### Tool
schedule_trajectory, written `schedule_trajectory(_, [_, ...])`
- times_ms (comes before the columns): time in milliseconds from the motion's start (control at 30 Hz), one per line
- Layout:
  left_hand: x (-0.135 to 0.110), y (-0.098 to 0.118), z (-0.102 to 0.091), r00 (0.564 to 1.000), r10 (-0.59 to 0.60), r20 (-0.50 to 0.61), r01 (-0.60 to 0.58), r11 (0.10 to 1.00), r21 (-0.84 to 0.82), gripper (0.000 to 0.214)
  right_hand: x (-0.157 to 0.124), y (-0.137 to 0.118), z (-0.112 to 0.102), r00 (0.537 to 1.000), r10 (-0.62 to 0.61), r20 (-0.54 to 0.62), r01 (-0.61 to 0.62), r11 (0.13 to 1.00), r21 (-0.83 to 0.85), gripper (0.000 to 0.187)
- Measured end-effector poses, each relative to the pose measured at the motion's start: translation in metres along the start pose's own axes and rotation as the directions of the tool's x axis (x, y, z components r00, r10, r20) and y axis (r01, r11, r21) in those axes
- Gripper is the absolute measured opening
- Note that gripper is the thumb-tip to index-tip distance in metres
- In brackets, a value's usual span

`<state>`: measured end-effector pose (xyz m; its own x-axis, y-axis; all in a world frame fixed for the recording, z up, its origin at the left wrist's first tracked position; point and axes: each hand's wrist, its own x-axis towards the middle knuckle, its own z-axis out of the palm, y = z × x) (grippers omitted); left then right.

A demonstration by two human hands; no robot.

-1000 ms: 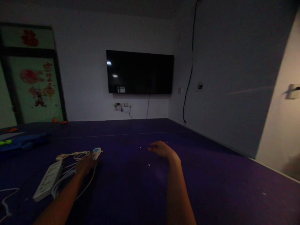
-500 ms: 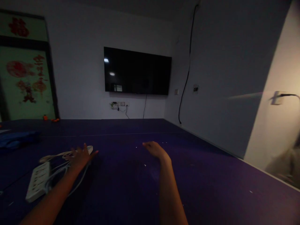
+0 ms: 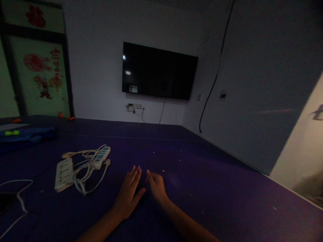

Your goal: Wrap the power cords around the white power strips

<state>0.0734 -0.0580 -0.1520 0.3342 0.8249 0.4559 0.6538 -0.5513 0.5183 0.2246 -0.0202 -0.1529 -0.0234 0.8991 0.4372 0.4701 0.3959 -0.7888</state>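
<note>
My left hand [image 3: 130,193] is low over the dark blue-purple surface [image 3: 202,174], palm down. Its fingers stretch forward, with the thumb apart, and nothing is held in it. Close on its right is my right hand [image 3: 156,188], its fingers curled toward the left hand. Whatever its fingertips hold, if anything, is hidden. Left of both hands lies a white power strip [image 3: 64,174], and a second power strip [image 3: 102,157] with blue sockets is behind it. A loosely bundled white cable [image 3: 87,173] runs between them, apart from my hands.
Small white scraps [image 3: 163,170] dot the surface. Blue cloth [image 3: 35,135] lies at the far left, with a white cord [image 3: 21,198] nearer. Small orange objects [image 3: 71,118] sit at the back edge. A television [image 3: 158,70] hangs on the wall; a black cable [image 3: 214,80] hangs right of it.
My left hand has moved right, away from the power strips and cable, to beside my right hand. My right hand has come slightly left and nearer. The view has shifted left.
</note>
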Motion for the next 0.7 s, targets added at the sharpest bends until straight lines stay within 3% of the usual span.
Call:
schedule_trajectory(133, [-0.009,0.001,0.003,0.989,-0.14,0.057,0.147,0.976,-0.163,0.066,-0.022,0.008,0.004,0.963,-0.13,0.235,0.167,0.975,-0.146,0.06])
schedule_trajectory(267, [-0.009,0.001,0.005,0.982,-0.175,0.064,0.186,0.942,-0.278,0.062,-0.026,0.003,0.006,0.921,-0.238,0.309,0.326,0.904,-0.275,0.051])
schedule_trajectory(400, [-0.009,0.0,0.003,0.983,-0.162,0.086,0.182,0.931,-0.316,0.049,-0.03,0.001,0.004,0.852,-0.318,0.415,0.485,0.779,-0.398,0.041])
schedule_trajectory(467, [-0.009,0.001,0.002,0.984,-0.138,0.109,0.166,0.934,-0.315,0.044,-0.032,0.0,0.001,0.836,-0.323,0.443,0.509,0.757,-0.41,0.037])
schedule_trajectory(700, [-0.009,0.006,-0.004,0.989,-0.108,0.099,0.135,0.933,-0.334,0.042,-0.032,-0.007,-0.009,0.851,-0.255,0.46,0.449,0.808,-0.382,0.036])
